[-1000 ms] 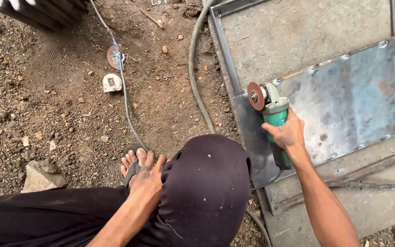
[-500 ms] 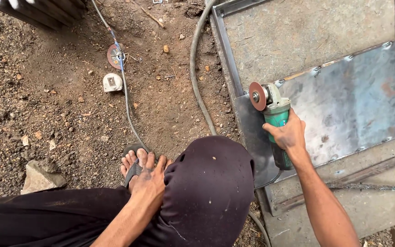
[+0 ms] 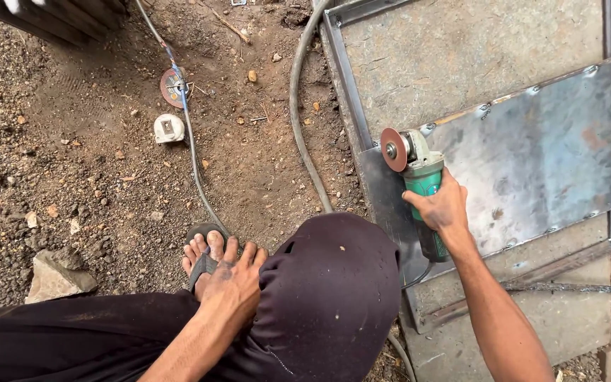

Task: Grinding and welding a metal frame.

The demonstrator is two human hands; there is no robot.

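Right hand (image 3: 441, 206) wrapped tight round the green body of an angle grinder (image 3: 419, 185), fingers fully curled on it, thumb side toward the disc. Grinder's long axis runs near vertical in frame, slightly tilted: head and reddish-brown disc (image 3: 393, 149) point up and left, away from the person, tail end down toward the knee with its cord trailing off below. Disc stands on edge, right at the left border of the steel sheet (image 3: 539, 155), just beside the upper left corner; whether it touches the metal can't be told. Grinder body lies over the sheet's left margin.

Sheet sits tilted inside a metal frame (image 3: 344, 78) on concrete slab (image 3: 461, 49), tack marks along its edges. Open sheet surface spreads right of the grinder; bare concrete above it inside the frame.

Left hand (image 3: 233, 283) rests flat on the bent knee (image 3: 334, 297) in dark trousers, fingers spread loose, holding nothing. Sandalled foot (image 3: 205, 253) just beside it on the dirt.

Grey hose (image 3: 298, 120) runs along the frame's left side. Thin cable (image 3: 189, 141) crosses the dirt, passing a spare disc (image 3: 172, 88) and a white plug (image 3: 168, 128). A rock (image 3: 54, 277) at lower left
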